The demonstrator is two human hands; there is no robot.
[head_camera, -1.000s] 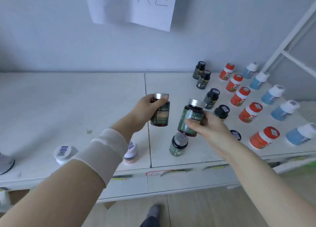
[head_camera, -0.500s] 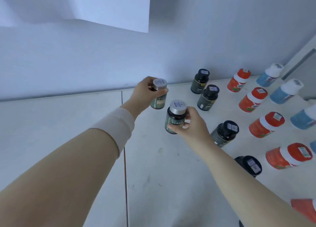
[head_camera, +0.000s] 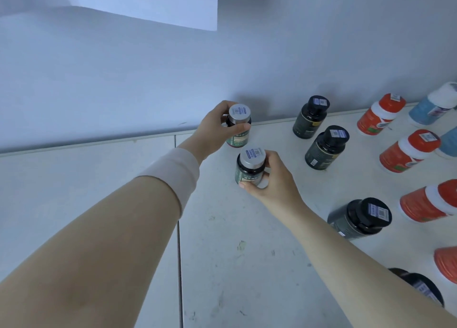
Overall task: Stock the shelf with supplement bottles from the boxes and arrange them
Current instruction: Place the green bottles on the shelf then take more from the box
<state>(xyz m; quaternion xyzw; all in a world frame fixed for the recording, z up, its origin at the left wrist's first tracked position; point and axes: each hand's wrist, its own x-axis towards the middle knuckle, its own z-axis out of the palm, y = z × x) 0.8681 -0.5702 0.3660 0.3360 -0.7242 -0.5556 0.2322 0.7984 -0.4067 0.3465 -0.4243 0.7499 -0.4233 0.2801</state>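
Your left hand (head_camera: 214, 130) grips a silver-capped, green-labelled dark bottle (head_camera: 239, 127), your right hand (head_camera: 273, 183) its twin (head_camera: 250, 166); seat both flat, in line.

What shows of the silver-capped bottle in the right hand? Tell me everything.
The bottle is dark, with a green label carrying pale lettering and a matte silver cap topped by a white-and-blue code sticker. It stands roughly upright, gripped round its body by the right hand. It is low over the white shelf; whether its base rests there is hidden. The similar bottle in the left hand is just behind it.
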